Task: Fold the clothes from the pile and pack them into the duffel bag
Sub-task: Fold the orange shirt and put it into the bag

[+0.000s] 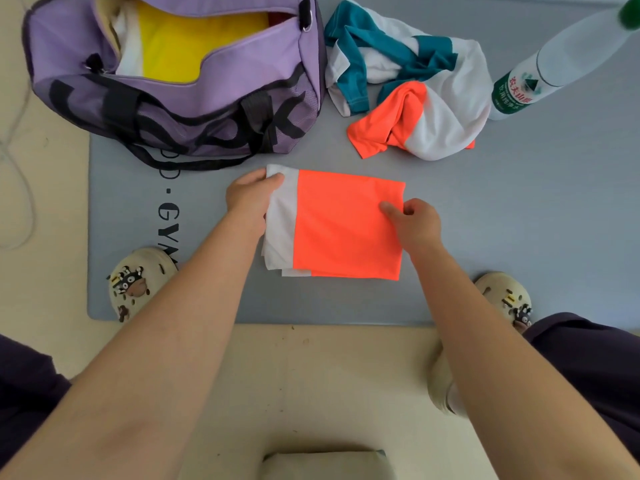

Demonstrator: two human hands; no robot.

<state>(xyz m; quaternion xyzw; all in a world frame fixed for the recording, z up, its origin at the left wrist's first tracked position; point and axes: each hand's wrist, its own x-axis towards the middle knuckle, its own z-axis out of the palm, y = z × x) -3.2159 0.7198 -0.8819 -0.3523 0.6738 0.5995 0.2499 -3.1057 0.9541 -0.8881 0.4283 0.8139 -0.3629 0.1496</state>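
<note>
Two hands rest on the folded garment [341, 225], which I see lying flat on the grey mat [519, 209], just in front of the purple duffel bag [180, 98]. It forms a near-square, its slightly longer axis running left to right, white band at the left, orange panel at the right. My left hand [247, 200] grips the white edge, fingers curled around it. My right hand [412, 221] pinches the orange cloth near the right edge. Remaining pile [408, 88] sits to the bag's right, beside a water bottle [540, 71].
</note>
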